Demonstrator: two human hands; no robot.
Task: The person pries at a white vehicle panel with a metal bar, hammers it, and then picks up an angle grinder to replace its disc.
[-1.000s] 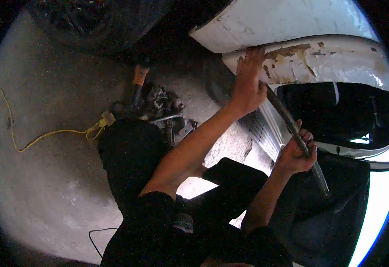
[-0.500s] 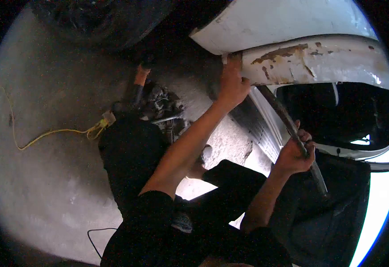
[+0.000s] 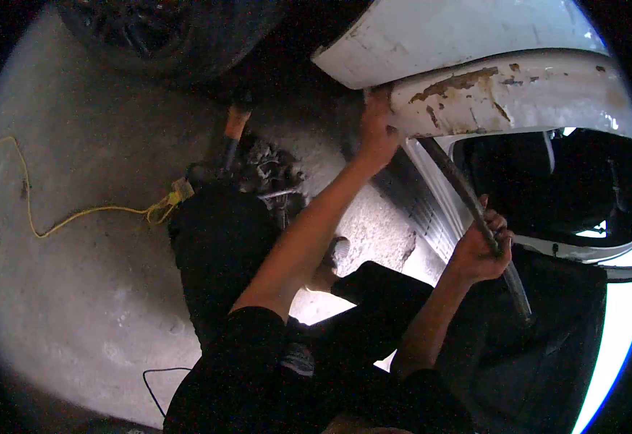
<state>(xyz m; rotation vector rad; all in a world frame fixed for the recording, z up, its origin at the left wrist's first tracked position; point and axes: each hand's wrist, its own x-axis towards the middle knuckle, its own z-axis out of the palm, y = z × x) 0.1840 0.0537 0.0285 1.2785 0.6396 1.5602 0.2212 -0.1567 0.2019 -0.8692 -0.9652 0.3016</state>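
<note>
My right hand (image 3: 481, 249) is closed around a long metal bar (image 3: 452, 173), which slants from the lower edge of a white car panel (image 3: 468, 101) down to the right. Its upper end meets the panel's left corner. My left hand (image 3: 379, 137) reaches up against that corner, left of the bar. Its fingertips are dark and partly hidden at the panel, so their grip is unclear. Brown patches and peeling paint mark the panel.
A dark wheel (image 3: 142, 36) is at the upper left. Yellow cord (image 3: 99, 210) lies on the concrete floor (image 3: 91, 289). Dark metal parts (image 3: 272, 170) lie beyond my knee, beside an orange-brown object (image 3: 237, 123). A dark door panel (image 3: 540, 340) is at the lower right.
The view has shifted slightly, showing more of the wheel and car window opening. My right hand remains around the bar, and my left hand remains at the panel corner.
</note>
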